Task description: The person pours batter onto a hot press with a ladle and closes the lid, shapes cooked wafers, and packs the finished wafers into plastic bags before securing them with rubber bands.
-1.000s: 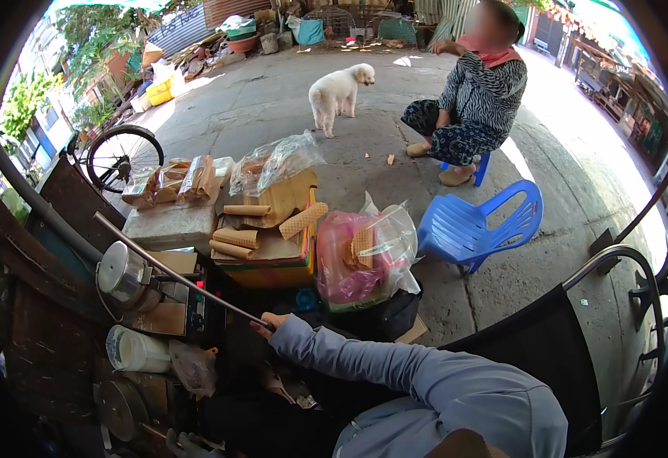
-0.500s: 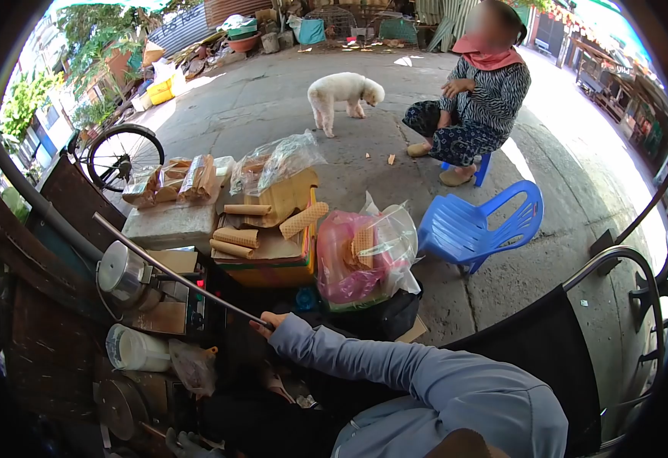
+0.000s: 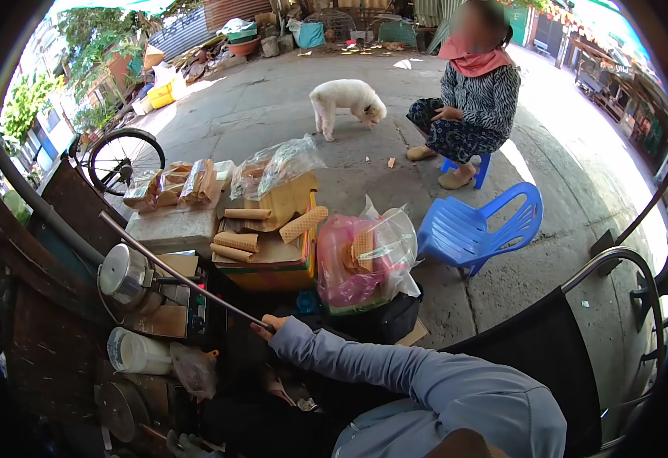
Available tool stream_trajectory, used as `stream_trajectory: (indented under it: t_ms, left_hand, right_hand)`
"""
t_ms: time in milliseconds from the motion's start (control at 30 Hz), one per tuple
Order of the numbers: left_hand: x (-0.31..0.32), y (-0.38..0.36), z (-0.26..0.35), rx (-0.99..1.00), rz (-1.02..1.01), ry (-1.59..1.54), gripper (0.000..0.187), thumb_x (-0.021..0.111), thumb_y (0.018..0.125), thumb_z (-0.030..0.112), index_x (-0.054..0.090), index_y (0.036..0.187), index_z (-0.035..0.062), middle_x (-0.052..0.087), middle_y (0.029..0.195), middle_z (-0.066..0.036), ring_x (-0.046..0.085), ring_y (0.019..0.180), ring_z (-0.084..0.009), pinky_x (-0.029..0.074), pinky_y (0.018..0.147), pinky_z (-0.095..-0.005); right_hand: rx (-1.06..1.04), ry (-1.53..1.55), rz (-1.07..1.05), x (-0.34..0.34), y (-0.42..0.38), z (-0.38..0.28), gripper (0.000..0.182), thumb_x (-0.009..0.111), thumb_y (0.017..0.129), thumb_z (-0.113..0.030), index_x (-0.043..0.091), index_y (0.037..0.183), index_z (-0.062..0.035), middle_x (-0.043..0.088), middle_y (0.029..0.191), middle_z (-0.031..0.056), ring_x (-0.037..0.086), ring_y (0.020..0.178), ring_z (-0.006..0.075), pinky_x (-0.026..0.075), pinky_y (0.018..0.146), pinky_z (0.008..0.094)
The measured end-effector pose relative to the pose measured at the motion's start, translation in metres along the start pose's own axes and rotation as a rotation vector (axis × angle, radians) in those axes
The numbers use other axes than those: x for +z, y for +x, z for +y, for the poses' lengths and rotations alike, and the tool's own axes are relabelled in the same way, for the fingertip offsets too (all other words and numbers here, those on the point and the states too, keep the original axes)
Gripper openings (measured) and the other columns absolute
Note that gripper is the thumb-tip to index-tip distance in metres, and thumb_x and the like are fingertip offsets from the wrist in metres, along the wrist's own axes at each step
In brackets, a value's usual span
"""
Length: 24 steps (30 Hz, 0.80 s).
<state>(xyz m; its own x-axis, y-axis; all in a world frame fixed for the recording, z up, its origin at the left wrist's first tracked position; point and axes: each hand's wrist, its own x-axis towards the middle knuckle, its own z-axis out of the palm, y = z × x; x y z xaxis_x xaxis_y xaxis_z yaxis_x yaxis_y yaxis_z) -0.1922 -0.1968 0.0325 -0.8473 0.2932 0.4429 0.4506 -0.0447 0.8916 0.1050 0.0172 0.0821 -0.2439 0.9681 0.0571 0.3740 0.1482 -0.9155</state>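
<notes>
My right hand (image 3: 271, 327), in a grey-blue sleeve, is closed around the dark grip end of a long thin metal rod (image 3: 185, 279). The rod slants up and left past the lidded metal pot (image 3: 122, 275). At the bottom edge, a grey-gloved hand (image 3: 185, 444), seemingly my left, shows only curled fingers beside a thin handle. What it grips is hidden. A round metal plate (image 3: 123, 411) lies close to that glove. Above it stand a white plastic container (image 3: 140, 353) and a clear bag (image 3: 194, 371).
Rolled wafers (image 3: 236, 240) lie on a yellow box (image 3: 276, 276). Beside it sit a pink bag (image 3: 343, 256) and a blue plastic chair (image 3: 479, 225). Bagged wafers (image 3: 196, 183) rest on a pale box. A person (image 3: 471, 107) sits on a low stool near a white dog (image 3: 345, 103).
The rod's far end has shifted slightly right. The seated person has lowered a hand to the lap and leaned a little left. The dog has moved its head slightly.
</notes>
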Motion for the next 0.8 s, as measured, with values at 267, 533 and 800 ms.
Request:
stream_trajectory:
  t_ms: [267,533,800]
  left_hand:
    - [0.004,-0.003,0.017,-0.094,0.053,0.117,0.025,0.054,0.084,0.022,0.054,0.106,0.0102,0.059,0.074,-0.009,0.049,0.057,-0.0174,0.046,0.057,-0.0312]
    - [0.002,-0.003,0.018,-0.108,-0.004,0.012,0.024,0.053,0.084,0.022,0.054,0.105,0.0102,0.059,0.073,-0.01,0.048,0.056,-0.0174,0.045,0.057,-0.0307]
    - [-0.001,-0.001,0.018,-0.106,-0.022,0.025,0.026,0.053,0.084,0.018,0.052,0.108,0.0099,0.058,0.075,-0.011,0.048,0.055,-0.0176,0.045,0.054,-0.0301]
  right_hand:
    - [-0.045,-0.017,0.03,0.008,0.002,0.009,0.038,0.043,0.087,-0.044,0.049,0.079,-0.007,0.052,0.061,0.0173,0.053,0.057,0.0359,0.04,0.049,0.0397]
    - [0.009,-0.013,-0.013,0.003,0.002,0.003,0.038,0.044,0.087,-0.044,0.049,0.079,-0.0073,0.052,0.062,0.0176,0.053,0.058,0.0367,0.04,0.05,0.04]
    - [-0.009,-0.023,-0.003,0.004,0.002,0.004,0.036,0.044,0.086,-0.043,0.05,0.082,-0.0084,0.053,0.062,0.0176,0.054,0.06,0.0366,0.041,0.051,0.0409]
